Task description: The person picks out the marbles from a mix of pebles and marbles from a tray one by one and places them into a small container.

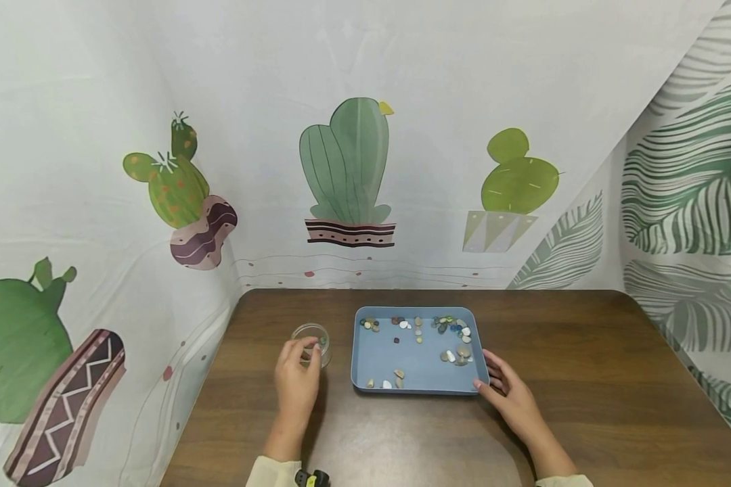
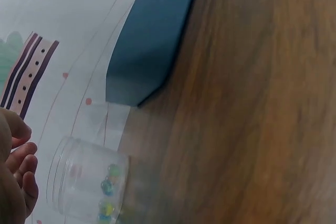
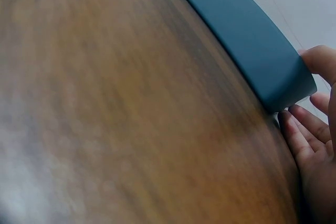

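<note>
Glass marbles (image 2: pixel 107 187), inside a clear jar (image 2: pixel 79 182) left of the blue tray (image 1: pixel 380 353), should prove hard, light and slippery—best pinched singly—the left hand (image 1: pixel 297 376) at the jar's mouth, grasp unclear, the right hand (image 1: pixel 515 396) gripping the tray's edge.

Clear jar (image 2: pixel 86 179) near blue tray (image 1: pixel 423 362)

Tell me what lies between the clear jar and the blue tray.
Just a strip of bare brown tabletop lies between the clear jar and the blue tray, as the head view shows.
</note>
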### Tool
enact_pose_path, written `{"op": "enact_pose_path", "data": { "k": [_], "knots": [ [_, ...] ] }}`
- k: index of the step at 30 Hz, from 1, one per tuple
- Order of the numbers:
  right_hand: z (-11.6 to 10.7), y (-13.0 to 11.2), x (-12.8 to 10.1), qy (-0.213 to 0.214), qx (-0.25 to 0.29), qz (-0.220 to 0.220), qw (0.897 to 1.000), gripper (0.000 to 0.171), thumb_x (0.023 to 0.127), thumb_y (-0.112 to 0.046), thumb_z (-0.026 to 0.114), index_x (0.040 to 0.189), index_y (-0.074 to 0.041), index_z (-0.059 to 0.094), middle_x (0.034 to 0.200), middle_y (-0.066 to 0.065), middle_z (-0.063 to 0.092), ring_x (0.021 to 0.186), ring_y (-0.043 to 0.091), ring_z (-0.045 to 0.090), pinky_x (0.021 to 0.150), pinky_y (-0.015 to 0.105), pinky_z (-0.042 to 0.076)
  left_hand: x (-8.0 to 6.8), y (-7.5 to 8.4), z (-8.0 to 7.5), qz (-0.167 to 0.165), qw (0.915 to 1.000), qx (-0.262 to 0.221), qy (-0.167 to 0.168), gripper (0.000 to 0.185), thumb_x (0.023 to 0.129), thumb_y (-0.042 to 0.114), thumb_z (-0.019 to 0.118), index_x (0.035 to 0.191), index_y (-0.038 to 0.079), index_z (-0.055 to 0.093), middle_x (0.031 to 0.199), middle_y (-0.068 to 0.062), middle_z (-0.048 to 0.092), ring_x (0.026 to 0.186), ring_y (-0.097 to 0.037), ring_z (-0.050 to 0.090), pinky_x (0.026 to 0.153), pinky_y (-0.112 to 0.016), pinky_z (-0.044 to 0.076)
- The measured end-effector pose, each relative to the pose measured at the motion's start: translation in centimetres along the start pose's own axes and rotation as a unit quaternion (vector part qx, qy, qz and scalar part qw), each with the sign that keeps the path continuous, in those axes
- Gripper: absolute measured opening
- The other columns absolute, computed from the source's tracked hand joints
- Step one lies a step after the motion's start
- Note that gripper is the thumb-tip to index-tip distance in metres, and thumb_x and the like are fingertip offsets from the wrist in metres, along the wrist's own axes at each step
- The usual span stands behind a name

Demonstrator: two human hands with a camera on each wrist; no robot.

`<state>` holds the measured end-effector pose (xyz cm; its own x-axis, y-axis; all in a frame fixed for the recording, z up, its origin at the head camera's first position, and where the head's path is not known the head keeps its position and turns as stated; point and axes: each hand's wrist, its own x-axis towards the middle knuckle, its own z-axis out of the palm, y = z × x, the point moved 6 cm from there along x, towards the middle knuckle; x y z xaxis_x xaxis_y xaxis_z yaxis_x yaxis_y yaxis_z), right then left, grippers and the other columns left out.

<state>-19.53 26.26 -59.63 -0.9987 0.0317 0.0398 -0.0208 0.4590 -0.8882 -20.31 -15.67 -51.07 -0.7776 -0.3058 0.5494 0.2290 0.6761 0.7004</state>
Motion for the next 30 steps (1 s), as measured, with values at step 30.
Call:
{"op": "enact_pose_path", "data": {
  "k": [30],
  "knots": [
    [-0.1,-0.2,0.0,-0.001,0.008,-0.005,1.0,0.068,0.094,-0.029,0.073,0.153,-0.015,0.042,0.15,0.019,0.051,0.121,0.0,0.052,0.093,0.002,0.042,-2.9,5.4,8.2,0.07,0.9863,-0.038,-0.145,0.022,0.087,0.01,0.074,0.109,0.011,0.076,0.105,-0.002,0.071,0.087,-0.017,0.066,0.071,-0.024,0.055]
  ]
}}
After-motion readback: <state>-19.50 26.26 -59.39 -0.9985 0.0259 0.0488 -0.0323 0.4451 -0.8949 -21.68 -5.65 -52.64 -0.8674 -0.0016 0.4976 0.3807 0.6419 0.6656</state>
